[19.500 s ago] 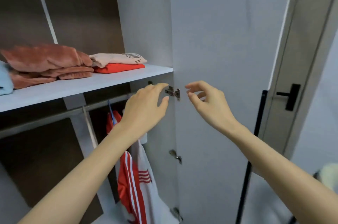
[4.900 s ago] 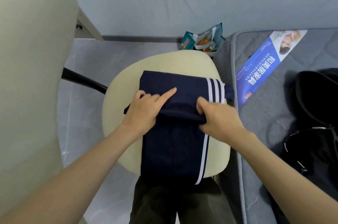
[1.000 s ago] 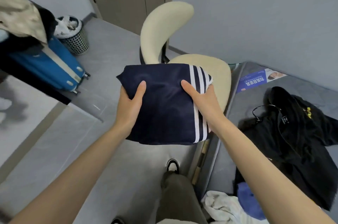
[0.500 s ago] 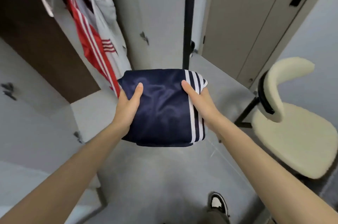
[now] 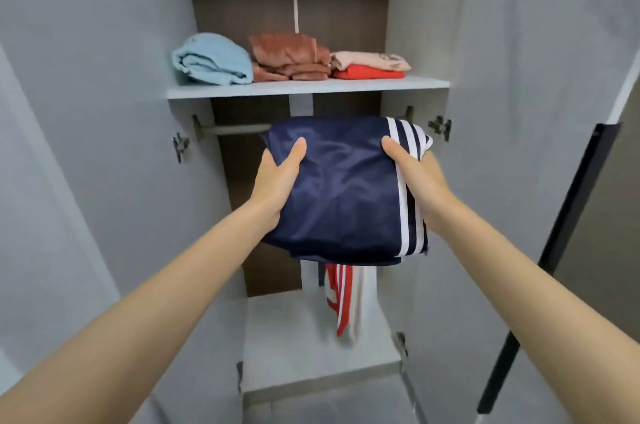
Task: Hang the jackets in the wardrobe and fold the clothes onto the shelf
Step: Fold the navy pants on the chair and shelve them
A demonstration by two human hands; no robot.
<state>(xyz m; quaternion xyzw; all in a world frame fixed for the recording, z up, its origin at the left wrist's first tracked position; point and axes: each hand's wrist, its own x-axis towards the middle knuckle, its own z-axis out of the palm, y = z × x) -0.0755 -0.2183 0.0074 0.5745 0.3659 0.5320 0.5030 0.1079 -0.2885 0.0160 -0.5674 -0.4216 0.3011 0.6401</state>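
Note:
I hold a folded navy garment with white stripes (image 5: 343,188) in front of the open wardrobe, just below the shelf (image 5: 308,88). My left hand (image 5: 277,181) grips its left edge, thumb on top. My right hand (image 5: 419,181) grips the striped right edge the same way. On the shelf lie a folded light blue piece (image 5: 211,60), a rust-brown stack (image 5: 291,58) and a beige piece on a red one (image 5: 370,67). A red and white jacket (image 5: 343,299) hangs below, mostly hidden by the navy garment.
The hanging rail (image 5: 235,128) runs under the shelf. Both wardrobe doors stand open, the left door (image 5: 86,146) and the right door (image 5: 502,112) flanking my arms. The wardrobe's white floor panel (image 5: 298,347) lies below. A dark handle strip (image 5: 554,250) runs down the right door's edge.
I have turned from the floor and chair to face the wardrobe squarely. The navy garment has risen with both hands to just under the shelf. My grip is unchanged.

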